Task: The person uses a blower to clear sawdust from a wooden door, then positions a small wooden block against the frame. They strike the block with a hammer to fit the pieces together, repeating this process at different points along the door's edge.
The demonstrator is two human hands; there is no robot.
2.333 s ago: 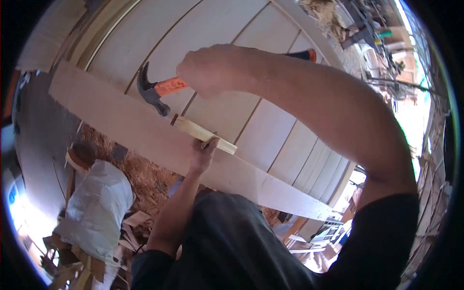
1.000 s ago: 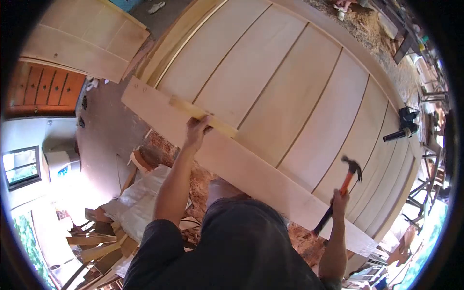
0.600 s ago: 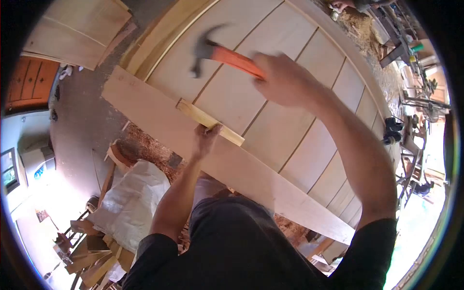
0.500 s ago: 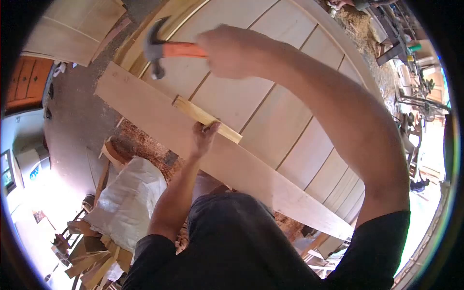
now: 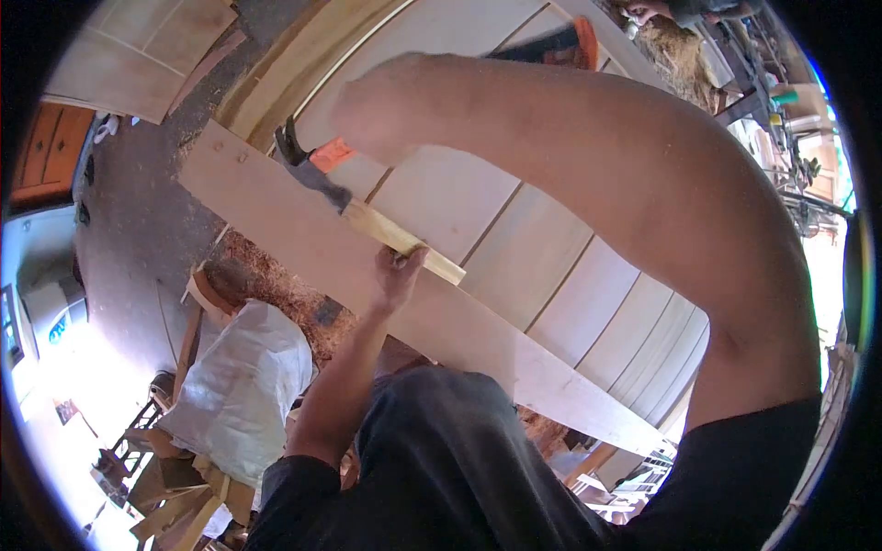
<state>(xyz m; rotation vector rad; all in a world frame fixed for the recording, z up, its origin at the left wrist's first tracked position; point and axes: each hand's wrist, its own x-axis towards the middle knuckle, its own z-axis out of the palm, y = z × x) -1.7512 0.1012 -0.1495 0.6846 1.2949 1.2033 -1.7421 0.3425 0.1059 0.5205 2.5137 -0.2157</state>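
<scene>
- The person's right hand (image 5: 386,106) is clamping firmly round the handle of a claw hammer (image 5: 317,179); the hand is looking a little blurred, so I cannot tell the place of each finger.
- The hammer's striking face is standing at the upper-left end of a narrow wooden block (image 5: 395,234), but whether it is really touching the wood, I cannot tell.
- The hammer's claw is pointing away from the block, and the black end of the handle is showing beyond the right forearm (image 5: 588,138).
- The left hand (image 5: 400,275) is gripping the block near its middle, thumb and fingers pinching it from the near side; the two hands are keeping apart, with part of the block between them.
- The block is lying along the inner edge of a long pale board (image 5: 496,340), where this board is meeting a large grooved wooden panel (image 5: 455,207).
- The board is running slantwise in front of the person's knees, and the panel's dark grooves are running across from it to the far side.
- Below the board, reddish wood shavings (image 5: 266,275) are covering part of the floor (image 5: 138,220), and a white sack (image 5: 243,386) is lying beside scrap wood (image 5: 175,500).
- At the far left an orange-brown cabinet (image 5: 50,151) is standing near another pale panel (image 5: 138,55).
- At the top right, another person's hand (image 5: 648,11) is showing near a heap of shavings (image 5: 680,50).
</scene>
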